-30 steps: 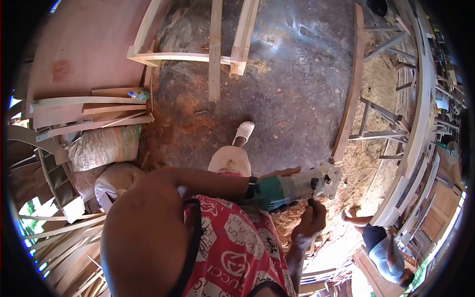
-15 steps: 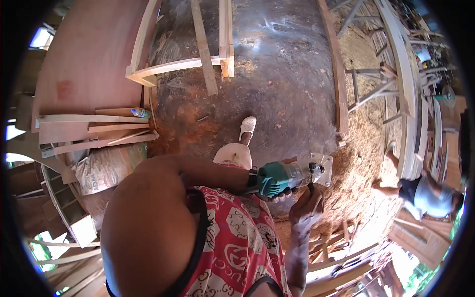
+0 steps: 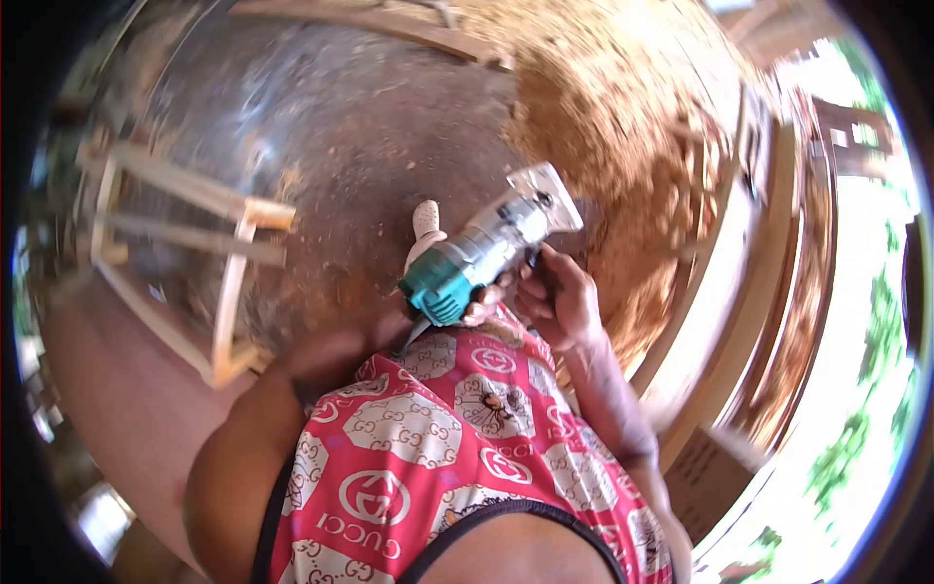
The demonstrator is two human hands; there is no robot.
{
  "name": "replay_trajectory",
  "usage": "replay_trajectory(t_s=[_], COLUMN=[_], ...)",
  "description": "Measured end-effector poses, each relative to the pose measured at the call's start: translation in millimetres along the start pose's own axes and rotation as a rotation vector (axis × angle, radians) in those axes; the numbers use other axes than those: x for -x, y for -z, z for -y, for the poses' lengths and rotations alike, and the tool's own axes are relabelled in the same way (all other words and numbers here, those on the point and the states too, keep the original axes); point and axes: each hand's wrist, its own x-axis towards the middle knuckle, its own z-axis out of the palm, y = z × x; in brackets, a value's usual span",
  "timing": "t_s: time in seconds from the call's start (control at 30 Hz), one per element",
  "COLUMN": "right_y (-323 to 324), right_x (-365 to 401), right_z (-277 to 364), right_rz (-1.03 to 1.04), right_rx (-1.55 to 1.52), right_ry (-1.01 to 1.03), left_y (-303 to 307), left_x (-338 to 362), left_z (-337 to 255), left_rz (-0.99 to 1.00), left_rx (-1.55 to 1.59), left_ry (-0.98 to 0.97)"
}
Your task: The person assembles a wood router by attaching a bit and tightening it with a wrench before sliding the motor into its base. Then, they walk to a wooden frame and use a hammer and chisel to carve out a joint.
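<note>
A trim router [image 3: 486, 248] with a teal motor cap, silver body and clear square base is held in front of my chest, its base pointing up and to the right. My left hand [image 3: 484, 306] grips the body from below, and only its fingertips show under the teal end. My right hand [image 3: 559, 297] sits at the router's right side, fingers curled against the body just below the base. What the fingertips pinch there is too blurred to tell. I wear a red patterned shirt [image 3: 438, 438].
My foot in a white shoe [image 3: 425, 222] stands on a grey concrete floor. A light wooden frame [image 3: 233, 243] lies at left, a plywood sheet [image 3: 117, 409] beyond it. A sawdust heap [image 3: 623, 117] and long planks [image 3: 739, 292] are at right, with a cardboard box [image 3: 715, 477] below.
The view has swung round sharply. The router has come in closer to my chest and tilted base-up, both hands staying on it. The other person at right is out of view.
</note>
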Motion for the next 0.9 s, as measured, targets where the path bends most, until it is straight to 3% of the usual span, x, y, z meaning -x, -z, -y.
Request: replay_trajectory(t_s=[0.13,0.27,0.33,0.37,0.43,0.6,0.63,0.67,0.8,0.9], right_y=[18.4,13.2,12.5,11.1,10.5,36.1,21.1,23.6,27.1,18.4], right_x=[15.3,21.8,32.8,35.8,35.0,13.8,60.0,64.8,85.7,102.0], right_z=[15.3,-29.9,-32.3,-28.1,0.3,73.1,-21.7,-23.5,-29.9,-34.2], right_rz=[0.012,0.028,-0.007,-0.018,-0.25,-0.192,-0.109,-0.086,-0.372,-0.468], right_rx=[-0.119,-0.241,-0.144,-0.159,-0.122,-0.289,-0.161,-0.067,0.355,0.364], right_ry=[0.032,0.093,0.209,0.227,0.347,0.446,0.552,0.61,0.722,0.712], left_y=[7.8,3.3,1.8,2.5,8.1,14.7,-23.1,-25.3,-20.8,-3.2], left_x=[-41.3,-21.8,-25.2,-32.6,-61.1,-109.1,-38.4,-38.1,-58.6,-85.5], left_z=[0.6,-1.8,1.0,-0.4,-11.4,-51.1,-17.6,-16.1,-16.5,-6.7], left_rz=[-0.072,-0.066,-0.069,-0.072,-0.08,-0.058,0.003,0.024,0.049,0.021], left_rx=[-0.017,-0.019,-0.017,-0.013,-0.003,0.065,-0.021,-0.019,-0.011,0.024], left_ry=[0.168,0.298,0.354,0.383,0.434,0.56,0.596,0.62,0.73,0.809])
